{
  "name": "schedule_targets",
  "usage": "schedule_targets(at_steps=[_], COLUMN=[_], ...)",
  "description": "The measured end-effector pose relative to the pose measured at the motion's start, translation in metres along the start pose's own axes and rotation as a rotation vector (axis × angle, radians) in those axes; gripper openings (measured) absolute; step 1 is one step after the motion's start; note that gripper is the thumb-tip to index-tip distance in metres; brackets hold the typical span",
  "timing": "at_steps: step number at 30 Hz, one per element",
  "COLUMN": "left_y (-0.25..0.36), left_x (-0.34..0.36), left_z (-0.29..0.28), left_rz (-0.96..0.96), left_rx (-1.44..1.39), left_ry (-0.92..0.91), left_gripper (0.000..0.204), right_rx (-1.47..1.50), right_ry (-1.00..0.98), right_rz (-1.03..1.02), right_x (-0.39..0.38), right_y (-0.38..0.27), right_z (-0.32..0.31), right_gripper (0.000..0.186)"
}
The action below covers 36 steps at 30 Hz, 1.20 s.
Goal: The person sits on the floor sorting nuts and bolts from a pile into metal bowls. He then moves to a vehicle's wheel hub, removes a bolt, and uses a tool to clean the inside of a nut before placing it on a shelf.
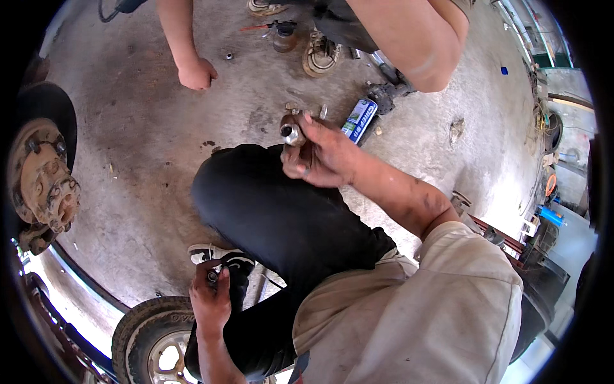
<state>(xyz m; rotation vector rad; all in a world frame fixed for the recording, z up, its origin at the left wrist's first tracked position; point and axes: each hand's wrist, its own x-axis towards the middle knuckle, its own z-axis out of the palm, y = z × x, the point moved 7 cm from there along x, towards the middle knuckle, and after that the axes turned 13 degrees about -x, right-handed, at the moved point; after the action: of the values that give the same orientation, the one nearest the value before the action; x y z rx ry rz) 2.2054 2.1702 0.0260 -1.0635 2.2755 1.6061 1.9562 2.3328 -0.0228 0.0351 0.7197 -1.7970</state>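
Metal part [293, 133] is resting in the grip of the right hand [322, 150], near the bent knee [233, 176]; the fingers and thumb are bending around it, and its round hollow end is facing upward. The left hand [210, 304] is grasping a small dark piece [212, 276] between thumb and fingers, so this grip is opening only by the thickness of the piece. It is hanging near the shoe [203, 251] and the wheel [137, 333]. Just beyond the right hand, a blue can [360, 120] is lying on the floor [134, 134]. Across from the person, a co-worker's hand [197, 73] is lowering its knuckles toward the floor, near a small nut [229, 56]; what it is holding, I cannot tell. At left, a rusty hub [51, 185] is standing.
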Motion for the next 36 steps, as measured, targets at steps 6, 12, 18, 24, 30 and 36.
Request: schedule_targets(at_steps=[6,12,18,24,30,36], left_y=[-0.008,0.009,0.002,-0.01,-0.062,-0.053], left_x=[0.004,0.006,0.001,-0.004,-0.014,-0.017], left_z=[-0.004,-0.005,-0.003,-0.008,0.023,0.019], left_rz=[0.031,-0.006,0.035,-0.069,0.698,0.852], left_rx=[0.005,0.054,0.056,0.079,0.53,0.796], left_ry=[0.009,0.001,-0.028,-0.059,0.021,0.091], left_gripper=[0.017,0.018,0.014,0.023,0.031,0.032], right_rx=[-0.596,-0.955,-1.128,-1.85,-1.881,-1.593], right_ry=[0.803,1.152,1.228,0.979,1.154,1.225], right_rz=[0.019,0.078,0.016,0.212,0.032,0.131], right_x=[0.037,0.038,0.046,0.07,0.068,0.068], right_y=[-0.011,0.004,0.002,0.006,-0.001,0.006], right_z=[-0.177,-0.319,-0.338,-0.354,-0.332,-0.279], right_gripper=[0.035,0.04,0.047,0.057,0.056,0.048])
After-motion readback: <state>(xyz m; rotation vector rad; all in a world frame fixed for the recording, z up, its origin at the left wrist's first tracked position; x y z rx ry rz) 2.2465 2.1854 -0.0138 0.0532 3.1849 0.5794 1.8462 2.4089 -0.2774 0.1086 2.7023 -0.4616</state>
